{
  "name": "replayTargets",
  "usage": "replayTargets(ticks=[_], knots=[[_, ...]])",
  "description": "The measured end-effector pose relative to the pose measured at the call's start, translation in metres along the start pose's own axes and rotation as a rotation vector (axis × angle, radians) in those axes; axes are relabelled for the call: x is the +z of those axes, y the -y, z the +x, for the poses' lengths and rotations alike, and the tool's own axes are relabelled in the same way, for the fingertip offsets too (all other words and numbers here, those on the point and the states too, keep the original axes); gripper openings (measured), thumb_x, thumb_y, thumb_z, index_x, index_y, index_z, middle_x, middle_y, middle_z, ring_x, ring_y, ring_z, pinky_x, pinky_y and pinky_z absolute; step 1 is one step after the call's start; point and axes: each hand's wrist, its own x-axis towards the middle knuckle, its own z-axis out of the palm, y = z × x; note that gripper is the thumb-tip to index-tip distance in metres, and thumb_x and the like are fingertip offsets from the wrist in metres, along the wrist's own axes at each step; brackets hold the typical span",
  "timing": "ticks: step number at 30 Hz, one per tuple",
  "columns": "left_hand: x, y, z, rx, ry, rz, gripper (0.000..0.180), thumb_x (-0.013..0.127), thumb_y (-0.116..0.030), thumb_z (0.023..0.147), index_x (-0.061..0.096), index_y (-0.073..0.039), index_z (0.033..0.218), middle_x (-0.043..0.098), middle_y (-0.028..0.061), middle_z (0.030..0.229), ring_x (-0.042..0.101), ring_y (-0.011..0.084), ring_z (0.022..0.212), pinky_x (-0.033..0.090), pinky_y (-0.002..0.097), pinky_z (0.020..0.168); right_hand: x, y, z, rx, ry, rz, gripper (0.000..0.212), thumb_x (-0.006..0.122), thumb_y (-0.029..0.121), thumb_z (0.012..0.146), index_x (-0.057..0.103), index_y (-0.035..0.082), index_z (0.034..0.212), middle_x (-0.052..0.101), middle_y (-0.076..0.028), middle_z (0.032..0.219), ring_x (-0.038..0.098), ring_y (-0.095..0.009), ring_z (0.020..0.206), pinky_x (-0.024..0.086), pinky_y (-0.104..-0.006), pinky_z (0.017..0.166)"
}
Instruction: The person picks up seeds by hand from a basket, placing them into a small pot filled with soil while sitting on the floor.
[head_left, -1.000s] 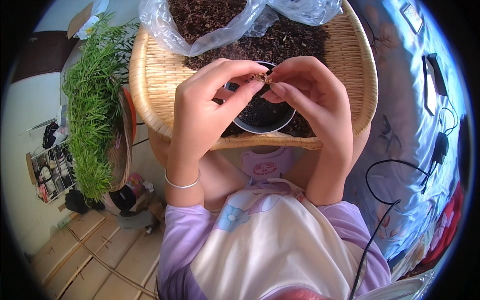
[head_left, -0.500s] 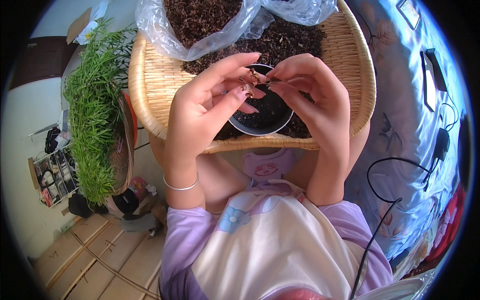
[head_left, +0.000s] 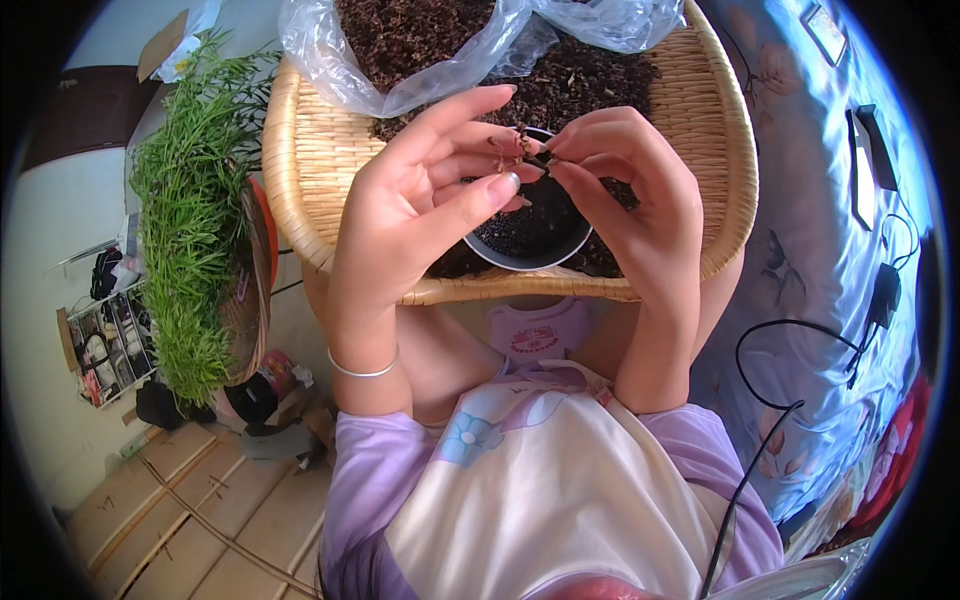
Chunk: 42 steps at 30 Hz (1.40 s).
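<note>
Over a round bowl with a pale rim (head_left: 572, 243), both my hands work at a small, dry, brown plant piece (head_left: 508, 158). My left hand (head_left: 415, 205) holds it between thumb and fingers, with the index finger raised. My right hand (head_left: 645, 185) pinches at its right side with thumb and fingertips. Fine black grains (head_left: 510, 235) lie in the bowl. Beneath and behind it, loose dark brown dried plant bits (head_left: 595, 85) spread over a woven straw tray (head_left: 715, 140) set across my legs.
A clear plastic bag (head_left: 405, 98) of brown dried plant matter rests at the tray's far side. Green leafy stems (head_left: 190, 230) spill from a basket at left. On the right are a blue flowered cloth (head_left: 800, 230) and a black cable (head_left: 770, 330). Flattened cardboard (head_left: 190, 510) covers the lower left.
My left thumb and fingers have shifted a little to the right with the plant piece, closer to my right fingertips. The left index finger is raised higher. The whole view has moved slightly.
</note>
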Motion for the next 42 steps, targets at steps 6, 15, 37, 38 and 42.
replayTargets(ticks=[6,15,37,38,42], knots=[[0.0,0.001,-0.001,-0.025,-0.022,-0.041,0.052,0.06,0.002,0.086,0.042,0.003,0.135,0.06,0.0172,0.114,0.063,0.0208,0.099,0.056,0.0319,0.08,0.004,0.005,0.002,-0.022,-0.004,-0.012,0.021,0.07,-0.004,0.074,0.061,-0.001,0.093,0.061,-0.009,0.093,0.064,-0.019,0.081,0.056,-0.0277,0.068],[0.007,0.005,-0.001,0.032,-0.062,0.093,0.048,0.057,0.01,0.085,0.046,0.003,0.132,0.061,0.0148,0.113,0.063,0.0194,0.101,0.055,0.0306,0.084,0.006,-0.002,0.0,-0.131,-0.012,-0.226,0.02,0.07,-0.004,0.073,0.06,0.001,0.09,0.061,-0.009,0.091,0.064,-0.023,0.078,0.054,-0.029,0.064],[0.009,0.004,0.0,0.095,-0.098,0.223,0.04,0.06,0.004,0.087,0.051,0.003,0.126,0.066,0.0131,0.101,0.066,0.0155,0.09,0.055,0.0266,0.08,0.0,-0.002,-0.001,-0.008,0.104,-0.128,0.013,0.067,0.002,0.077,0.061,-0.001,0.087,0.063,-0.011,0.096,0.065,-0.024,0.086,0.052,-0.0311,0.075],[0.008,0.004,0.0,0.089,-0.095,0.204,0.04,0.06,0.004,0.087,0.051,0.003,0.126,0.066,0.0133,0.1,0.066,0.0157,0.089,0.055,0.0266,0.079,0.0,-0.002,-0.001,-0.003,0.111,-0.109,0.012,0.067,0.002,0.077,0.061,-0.001,0.087,0.063,-0.011,0.096,0.065,-0.024,0.087,0.052,-0.031,0.076],[0.009,0.002,-0.001,0.045,-0.086,0.119,0.037,0.058,0.003,0.089,0.051,0.003,0.126,0.066,0.0119,0.098,0.064,0.0133,0.091,0.054,0.0256,0.083,-0.002,-0.003,-0.001,0.048,0.116,-0.024,0.01,0.066,0.002,0.078,0.063,-0.001,0.087,0.064,-0.011,0.096,0.065,-0.022,0.088,0.051,-0.0303,0.077]])
